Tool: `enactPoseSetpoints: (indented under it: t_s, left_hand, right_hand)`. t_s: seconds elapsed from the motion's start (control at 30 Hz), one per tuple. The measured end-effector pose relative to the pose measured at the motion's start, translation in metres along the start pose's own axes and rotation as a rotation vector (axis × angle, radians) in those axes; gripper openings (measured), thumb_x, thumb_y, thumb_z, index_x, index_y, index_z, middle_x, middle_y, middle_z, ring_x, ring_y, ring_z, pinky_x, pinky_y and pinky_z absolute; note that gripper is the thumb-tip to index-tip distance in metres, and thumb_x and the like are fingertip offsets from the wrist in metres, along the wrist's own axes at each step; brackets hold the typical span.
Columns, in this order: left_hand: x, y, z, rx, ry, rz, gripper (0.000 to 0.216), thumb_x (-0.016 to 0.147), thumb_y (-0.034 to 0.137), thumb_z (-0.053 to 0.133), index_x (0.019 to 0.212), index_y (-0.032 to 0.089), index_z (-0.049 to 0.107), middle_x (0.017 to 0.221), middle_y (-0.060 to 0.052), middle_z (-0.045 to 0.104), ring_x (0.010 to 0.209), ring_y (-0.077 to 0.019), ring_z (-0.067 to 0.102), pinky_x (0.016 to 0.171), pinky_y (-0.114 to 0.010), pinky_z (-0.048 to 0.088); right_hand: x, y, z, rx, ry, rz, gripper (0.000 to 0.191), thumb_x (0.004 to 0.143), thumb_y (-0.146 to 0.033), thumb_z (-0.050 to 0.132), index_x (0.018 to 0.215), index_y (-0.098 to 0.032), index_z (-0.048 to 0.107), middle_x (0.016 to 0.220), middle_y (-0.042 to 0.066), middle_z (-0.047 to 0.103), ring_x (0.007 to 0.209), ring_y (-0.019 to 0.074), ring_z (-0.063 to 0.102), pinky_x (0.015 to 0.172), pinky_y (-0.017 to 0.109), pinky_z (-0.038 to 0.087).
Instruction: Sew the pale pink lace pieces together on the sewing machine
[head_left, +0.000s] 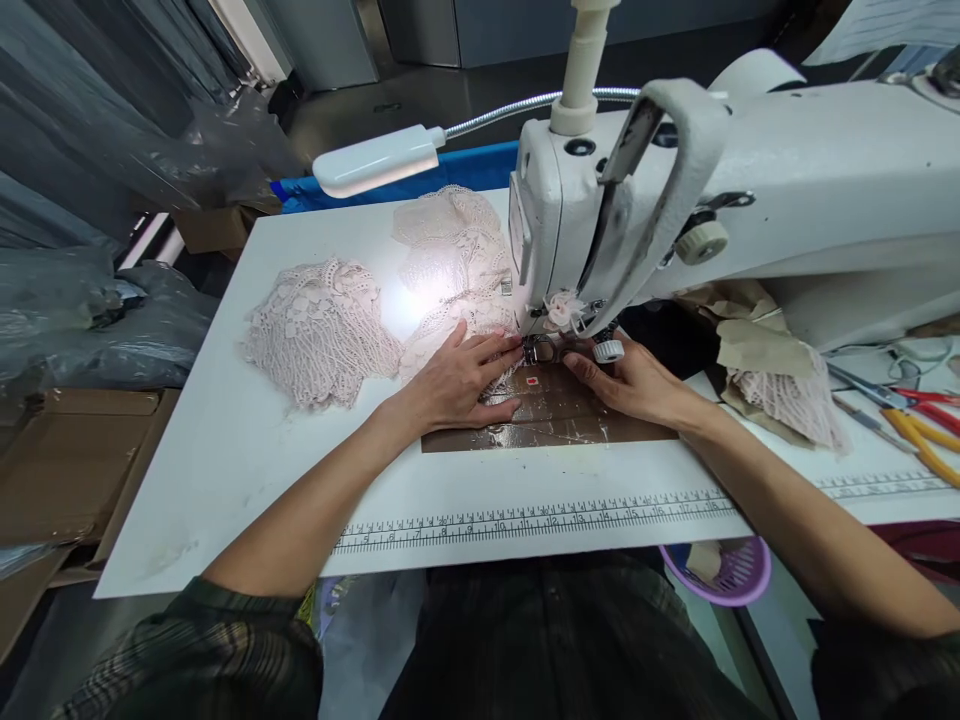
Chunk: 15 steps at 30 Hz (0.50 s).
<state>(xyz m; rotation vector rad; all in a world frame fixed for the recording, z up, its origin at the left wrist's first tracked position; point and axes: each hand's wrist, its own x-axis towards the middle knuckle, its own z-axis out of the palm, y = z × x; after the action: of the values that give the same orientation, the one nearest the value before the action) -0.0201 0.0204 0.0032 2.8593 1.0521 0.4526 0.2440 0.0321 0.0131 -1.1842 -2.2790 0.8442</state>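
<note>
A white sewing machine stands over the table, its presser foot low near the cloth. My left hand lies flat with fingers spread, its fingertips on pale pink lace just left of the foot. My right hand is curled close to the right of the foot, thumb pointing left. Its other fingers are partly hidden behind a white knob, so what they hold cannot be made out. Both hands rest by a brown taped plate. A pink ribbon rosette hangs by the needle area.
A heap of pink lace pieces sits at the left. Scissors with yellow handles, a red-handled tool and fabric scraps lie right. A lamp shines from behind. A printed ruler runs along the front edge.
</note>
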Motion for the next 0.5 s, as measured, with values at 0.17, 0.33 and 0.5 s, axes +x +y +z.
enactPoseSetpoints:
  t_s: [0.17, 0.33, 0.5]
  left_hand:
    - [0.002, -0.015, -0.004, -0.121, -0.01, -0.06, 0.039, 0.097, 0.031, 0.042, 0.133, 0.022, 0.055, 0.137, -0.008, 0.058, 0.123, -0.0231, 0.057, 0.115, -0.063, 0.022]
    - [0.017, -0.042, -0.007, -0.279, -0.054, -0.092, 0.035, 0.09, 0.02, 0.045, 0.114, 0.027, 0.07, 0.115, -0.001, 0.071, 0.107, -0.0166, 0.064, 0.114, -0.047, 0.033]
    - [0.038, -0.046, 0.0, -0.208, 0.1, -0.14, 0.024, 0.078, 0.015, 0.052, 0.083, 0.02, 0.075, 0.081, -0.003, 0.071, 0.085, -0.018, 0.064, 0.094, -0.037, 0.047]
  right_hand:
    - [-0.004, 0.002, 0.01, -0.09, 0.115, -0.045, 0.027, 0.095, -0.034, 0.046, 0.104, -0.019, 0.066, 0.11, 0.009, 0.065, 0.09, 0.0212, 0.063, 0.077, 0.032, 0.05]
    - [-0.003, 0.006, 0.019, -0.265, 0.137, -0.064, 0.029, 0.093, -0.027, 0.045, 0.109, -0.02, 0.069, 0.108, 0.009, 0.067, 0.087, 0.0235, 0.065, 0.071, 0.034, 0.05]
    - [-0.006, 0.012, 0.023, -0.311, 0.204, -0.167, 0.03, 0.093, -0.023, 0.045, 0.109, -0.019, 0.069, 0.105, 0.01, 0.068, 0.088, 0.0228, 0.065, 0.069, 0.032, 0.05]
